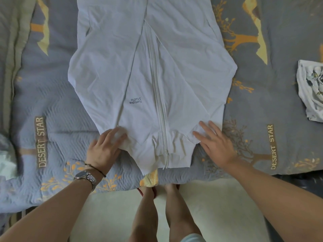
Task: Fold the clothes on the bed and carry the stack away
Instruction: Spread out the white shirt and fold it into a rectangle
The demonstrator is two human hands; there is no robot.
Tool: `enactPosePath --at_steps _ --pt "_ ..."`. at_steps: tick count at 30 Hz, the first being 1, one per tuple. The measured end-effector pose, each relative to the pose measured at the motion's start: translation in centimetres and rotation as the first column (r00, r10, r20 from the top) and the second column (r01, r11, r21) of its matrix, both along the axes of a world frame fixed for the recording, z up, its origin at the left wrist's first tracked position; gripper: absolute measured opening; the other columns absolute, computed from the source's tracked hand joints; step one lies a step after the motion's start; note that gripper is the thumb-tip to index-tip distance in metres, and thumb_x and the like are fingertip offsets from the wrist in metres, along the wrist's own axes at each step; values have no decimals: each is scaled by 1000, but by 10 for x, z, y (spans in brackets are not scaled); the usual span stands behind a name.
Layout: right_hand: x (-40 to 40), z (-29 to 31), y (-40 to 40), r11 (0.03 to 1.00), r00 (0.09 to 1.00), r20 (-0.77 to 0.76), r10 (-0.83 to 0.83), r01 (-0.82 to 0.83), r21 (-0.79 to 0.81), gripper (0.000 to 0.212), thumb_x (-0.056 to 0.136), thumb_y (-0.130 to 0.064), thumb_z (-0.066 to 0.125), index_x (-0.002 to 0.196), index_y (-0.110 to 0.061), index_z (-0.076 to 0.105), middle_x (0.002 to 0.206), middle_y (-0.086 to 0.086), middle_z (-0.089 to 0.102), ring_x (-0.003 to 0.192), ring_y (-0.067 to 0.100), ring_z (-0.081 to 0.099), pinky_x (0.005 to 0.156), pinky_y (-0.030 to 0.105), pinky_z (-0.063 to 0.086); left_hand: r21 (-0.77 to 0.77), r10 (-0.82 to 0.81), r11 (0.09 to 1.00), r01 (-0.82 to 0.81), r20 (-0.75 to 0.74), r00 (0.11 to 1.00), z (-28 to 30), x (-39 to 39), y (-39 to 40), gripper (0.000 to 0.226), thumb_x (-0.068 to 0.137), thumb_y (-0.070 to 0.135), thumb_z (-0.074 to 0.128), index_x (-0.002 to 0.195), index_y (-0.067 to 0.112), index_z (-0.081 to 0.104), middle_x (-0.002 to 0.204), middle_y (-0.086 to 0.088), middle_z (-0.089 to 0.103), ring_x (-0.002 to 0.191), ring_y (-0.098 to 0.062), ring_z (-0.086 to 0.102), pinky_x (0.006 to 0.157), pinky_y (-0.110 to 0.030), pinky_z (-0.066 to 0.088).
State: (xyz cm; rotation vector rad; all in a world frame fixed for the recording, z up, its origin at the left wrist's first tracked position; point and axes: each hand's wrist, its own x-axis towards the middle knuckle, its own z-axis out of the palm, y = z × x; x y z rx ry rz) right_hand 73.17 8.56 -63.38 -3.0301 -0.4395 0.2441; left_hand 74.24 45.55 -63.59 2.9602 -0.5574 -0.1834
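A white zip-front fabric jacket (153,75) lay flat on the grey patterned bed (262,102). Both hands, left hand (104,147) and right hand (215,144), pressed with spread fingers on its near corners.

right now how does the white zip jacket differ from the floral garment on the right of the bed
The white zip jacket is plain apart from a small printed logo; the floral garment carries a dark flower print. The jacket lies spread flat mid-bed with its sleeves folded in; the floral garment sits crumpled at the right edge of the view. Both hands, left hand and right hand, rest on the jacket; nothing touches the floral garment. Both lie on the grey bedspread.
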Motion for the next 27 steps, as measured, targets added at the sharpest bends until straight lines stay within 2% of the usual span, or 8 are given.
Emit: enactPosePath --at_steps 3,8,11,16,20,22,25,27 --pt "4 -2 -1 995 1000 -18 -23 24 101 35 82 -11 70 116 -19 66 136 12 54 128 35 47 55 40 58 -96 20 995 -23 -37 999 -3 -3 -3 34 79 10 65 113 17 67 123 -15 61 111 -35 59 51 -41 57" --pt "11 -4 -8 983 992 -110 -56 75 169 38 87 -11 64 124 -14 61 141 21 44 134 40 38 84 49 53 -178 129 971 -158 -160 979 1 2 -8 43 73 1 74 111 20 69 126 -21 57 117 -40 54 61 -49 58" --pt "13 3 -9 984 997 -58 -45 55 168 30 79 -2 71 108 -10 71 126 29 56 118 46 53 71 54 57 -185 99 975 -123 -136 986 6 5 -5 29 85 16 55 110 16 70 121 -21 61 114 -41 57 65 -52 58" --pt "27 31 -14 992 1000 -4 -12 12 128 18 75 -3 74 93 -5 72 91 19 71 85 36 70 54 43 58 -224 92 967 -119 -129 987 29 11 7 51 92 44 32 114 14 67 109 -13 69 101 -35 66 66 -47 59" --pt "68 57 -15 999 998 62 -3 1 39 12 70 -1 76 74 -2 66 46 9 55 38 28 55 32 30 41 -247 146 955 -161 -78 986 50 39 8 52 90 47 32 104 15 70 81 -9 73 64 -30 69 46 -37 52" --pt "94 71 -13 1000 993 117 25 -26 11 12 69 -3 73 69 -3 62 40 7 49 30 27 49 29 26 35 -258 184 948 -186 -32 982 58 57 7 62 90 53 28 92 10 71 70 -11 71 55 -32 66 43 -37 51" --pt "138 82 -11 999 975 216 51 -52 -2 12 71 -8 65 65 -3 57 36 7 46 26 28 47 28 25 33 -281 288 916 -285 -32 957 70 93 6 42 84 47 31 80 17 60 60 -16 64 51 -38 61 44 -38 46" --pt "170 88 -6 999 968 246 53 -49 -20 17 76 -12 60 62 -4 56 34 7 43 24 26 45 28 23 31 -271 347 899 -345 -45 937 72 122 6 45 83 52 28 76 17 55 59 -15 63 53 -40 60 46 -35 41"
